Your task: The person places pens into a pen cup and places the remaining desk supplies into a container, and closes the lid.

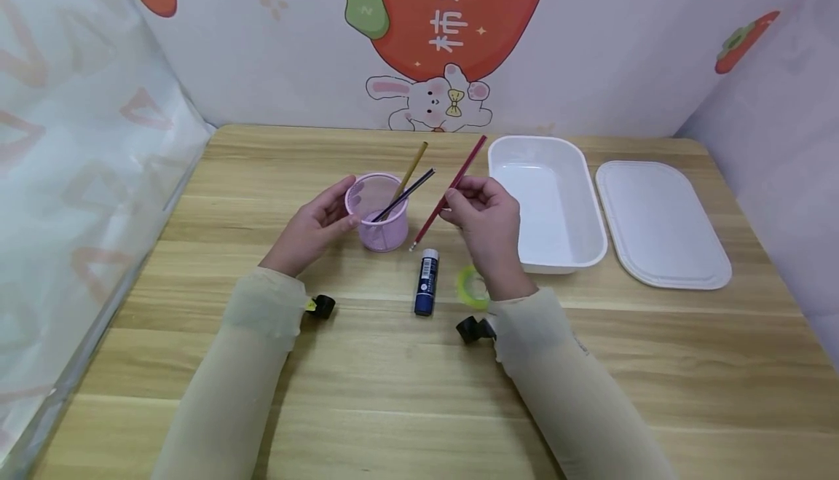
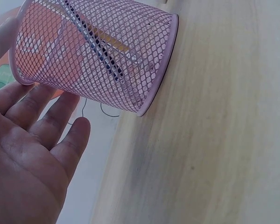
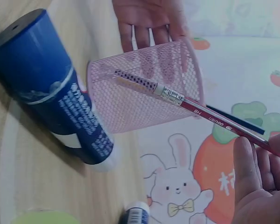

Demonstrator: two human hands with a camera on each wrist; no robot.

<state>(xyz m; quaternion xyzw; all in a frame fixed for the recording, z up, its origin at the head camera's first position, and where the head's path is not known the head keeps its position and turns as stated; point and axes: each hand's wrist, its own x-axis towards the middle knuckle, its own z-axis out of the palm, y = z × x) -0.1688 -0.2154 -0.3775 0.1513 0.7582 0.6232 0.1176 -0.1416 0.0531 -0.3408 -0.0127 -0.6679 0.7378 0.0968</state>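
Observation:
A pink mesh pen cup [image 1: 383, 236] stands on the table with a yellow pencil [image 1: 416, 163] and a dark pencil [image 1: 414, 184] leaning in it. My left hand [image 1: 314, 229] holds the cup near its rim, thumb on the near side and fingers on the far side; the left wrist view shows the fingers [image 2: 60, 112] along the mesh. My right hand [image 1: 488, 225] pinches a red pencil [image 1: 452, 187] just right of the cup. That pencil slants, its eraser end low and toward me. In the right wrist view its metal ferrule [image 3: 170, 93] overlaps the cup.
A blue glue stick [image 1: 426, 283] stands between the hands, with a yellow-green tape roll [image 1: 467, 288] beside the right wrist. Right of them are a white tub [image 1: 595, 247] and its flat white lid [image 1: 665, 225]. A patterned cloth [image 1: 262, 65] backs the table.

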